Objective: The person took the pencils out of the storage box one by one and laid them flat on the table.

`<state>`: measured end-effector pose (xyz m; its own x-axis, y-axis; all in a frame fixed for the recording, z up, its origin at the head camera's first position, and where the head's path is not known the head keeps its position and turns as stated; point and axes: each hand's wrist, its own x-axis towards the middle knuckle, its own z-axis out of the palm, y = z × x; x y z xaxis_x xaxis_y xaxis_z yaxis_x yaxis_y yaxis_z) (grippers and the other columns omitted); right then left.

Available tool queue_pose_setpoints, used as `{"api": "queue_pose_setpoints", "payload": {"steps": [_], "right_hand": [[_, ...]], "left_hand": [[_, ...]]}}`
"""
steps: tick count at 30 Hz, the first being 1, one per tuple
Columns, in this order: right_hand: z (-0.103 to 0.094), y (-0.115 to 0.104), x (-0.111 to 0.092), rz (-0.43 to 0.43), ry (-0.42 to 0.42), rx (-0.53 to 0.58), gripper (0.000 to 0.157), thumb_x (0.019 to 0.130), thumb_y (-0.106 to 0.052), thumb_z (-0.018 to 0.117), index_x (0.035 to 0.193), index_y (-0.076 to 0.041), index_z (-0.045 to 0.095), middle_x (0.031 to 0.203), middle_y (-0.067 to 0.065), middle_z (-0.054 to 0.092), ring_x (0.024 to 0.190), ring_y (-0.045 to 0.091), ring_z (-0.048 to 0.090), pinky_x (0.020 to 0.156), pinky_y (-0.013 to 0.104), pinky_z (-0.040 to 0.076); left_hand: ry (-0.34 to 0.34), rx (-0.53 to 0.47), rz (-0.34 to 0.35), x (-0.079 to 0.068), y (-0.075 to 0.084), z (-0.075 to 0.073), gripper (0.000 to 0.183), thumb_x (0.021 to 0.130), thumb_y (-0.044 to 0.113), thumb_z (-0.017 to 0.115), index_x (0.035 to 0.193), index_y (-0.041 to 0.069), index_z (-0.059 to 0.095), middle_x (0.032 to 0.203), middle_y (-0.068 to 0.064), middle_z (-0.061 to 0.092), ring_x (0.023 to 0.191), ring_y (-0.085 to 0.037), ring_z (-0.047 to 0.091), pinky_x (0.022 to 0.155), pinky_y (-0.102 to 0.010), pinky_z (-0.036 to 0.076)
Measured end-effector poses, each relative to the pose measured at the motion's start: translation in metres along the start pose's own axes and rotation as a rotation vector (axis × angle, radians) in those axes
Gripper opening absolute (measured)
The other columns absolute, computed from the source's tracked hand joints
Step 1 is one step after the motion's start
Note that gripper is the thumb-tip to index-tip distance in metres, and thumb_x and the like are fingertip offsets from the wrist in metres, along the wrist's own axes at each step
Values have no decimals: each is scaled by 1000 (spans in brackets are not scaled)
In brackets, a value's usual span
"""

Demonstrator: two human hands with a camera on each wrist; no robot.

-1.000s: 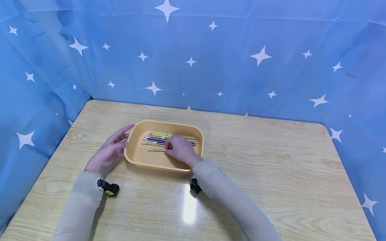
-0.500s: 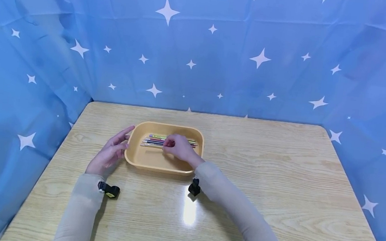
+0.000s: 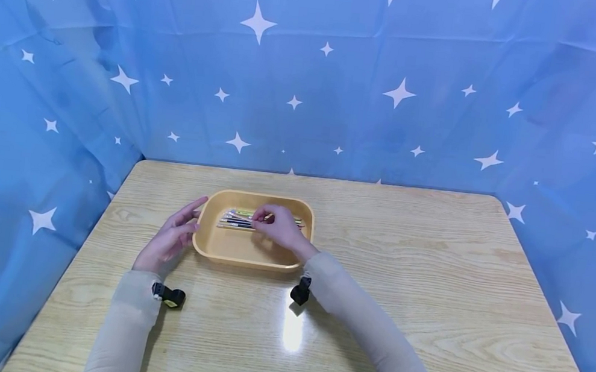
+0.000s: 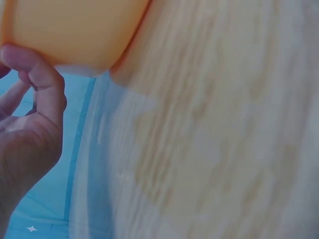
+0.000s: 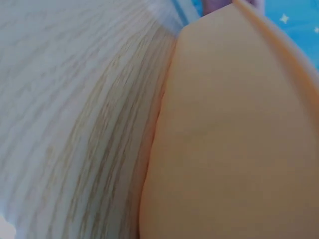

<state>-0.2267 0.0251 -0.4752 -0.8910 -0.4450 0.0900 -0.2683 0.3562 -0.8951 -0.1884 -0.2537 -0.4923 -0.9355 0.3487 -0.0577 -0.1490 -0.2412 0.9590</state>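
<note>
An orange-tan plastic tray (image 3: 229, 245) sits on the table, with several pencils (image 3: 234, 225) lying side by side across its floor. Inside it, my right hand (image 3: 280, 230) pinches one pencil (image 3: 240, 217) between thumb and fingertips, slightly slanted over the others. Part of the row is hidden behind that hand. My left hand (image 3: 169, 239) is at the tray's left end, fingers spread along the outside. In the left wrist view its thumb (image 4: 22, 59) touches the tray's outer wall (image 4: 75, 35). The right wrist view is mostly filled by the tray's near wall (image 5: 224, 124); the right hand is out of sight there.
The wood-grain table (image 3: 403, 270) extends right of the tray and in front of it. A blue curtain with white stars (image 3: 340, 93) hangs behind and along both sides. Each sleeved wrist carries a small black camera (image 3: 174, 298).
The pinched pencil, earlier flat near the tray's front, has been moved back and lifted over the row by my right hand. My left hand keeps its place at the tray's end.
</note>
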Motion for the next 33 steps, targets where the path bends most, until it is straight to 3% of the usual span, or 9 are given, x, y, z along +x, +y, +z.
{"api": "queue_pose_setpoints", "payload": {"steps": [8, 15, 21, 33], "right_hand": [[-13, -20, -10, 49, -17, 64, 14, 92, -10, 65, 104, -5, 72, 98, 4, 68, 83, 18, 60, 71, 27, 51], [-27, -27, -17, 2, 20, 22, 15, 91, -9, 66, 103, -4, 73, 96, 5, 69, 83, 19, 62, 71, 27, 50], [-39, -26, -23, 13, 33, 9, 16, 91, -10, 67, 105, -6, 73, 95, 4, 69, 79, 20, 62, 64, 28, 52], [-74, -8, -35, 79, 110, 17, 18, 92, -8, 66, 108, -3, 72, 95, 8, 69, 77, 21, 61, 66, 32, 52]], "left_hand": [[17, 13, -4, -1, 0, 0, 66, 94, -13, 38, 155, 8, 19, 121, -13, 39, 82, -13, 60, 65, -24, 54], [-6, 17, 31, -2, -2, 0, 66, 94, -14, 37, 154, 8, 21, 121, -12, 42, 86, -14, 62, 66, -26, 55], [11, 10, 22, -2, -1, 1, 65, 94, -14, 37, 154, 7, 21, 120, -13, 41, 82, -13, 61, 64, -25, 54], [-4, 0, 23, -4, 0, 2, 64, 96, -12, 37, 154, 4, 17, 121, -16, 36, 82, -13, 60, 63, -23, 53]]}}
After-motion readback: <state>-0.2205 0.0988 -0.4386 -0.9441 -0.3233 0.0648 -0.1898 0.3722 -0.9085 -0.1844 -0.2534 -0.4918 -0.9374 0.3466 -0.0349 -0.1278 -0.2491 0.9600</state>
